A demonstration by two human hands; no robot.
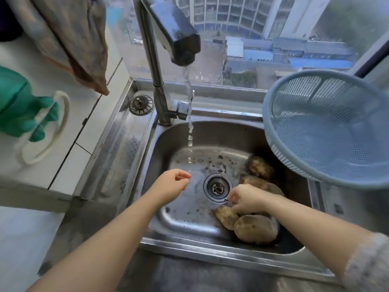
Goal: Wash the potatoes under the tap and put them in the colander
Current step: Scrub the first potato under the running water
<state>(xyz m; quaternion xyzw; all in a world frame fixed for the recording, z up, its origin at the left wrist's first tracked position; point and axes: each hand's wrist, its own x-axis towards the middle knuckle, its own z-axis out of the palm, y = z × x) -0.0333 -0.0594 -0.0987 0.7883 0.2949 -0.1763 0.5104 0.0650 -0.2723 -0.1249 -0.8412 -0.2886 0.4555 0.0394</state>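
Now, fetching: your right hand [246, 199] curls onto the near potatoes [255, 228], hold unclear; your left hand [174, 182] is loose, empty; lift one under the tap [179, 39].

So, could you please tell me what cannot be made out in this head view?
- Potato count: the right hand and forearm cover part of the potatoes.
- Right hand's grip: its fingers are mostly hidden beneath it.
- Colander: right side cut off by the frame edge.
- Hanging cloth: top cut off.

Steel sink [164, 144], wet, flecked with dirt. Potatoes [255, 228] heaped just right of the drain [217, 187]. Blue colander [326, 127] tilted on rim, farther right of the drain.
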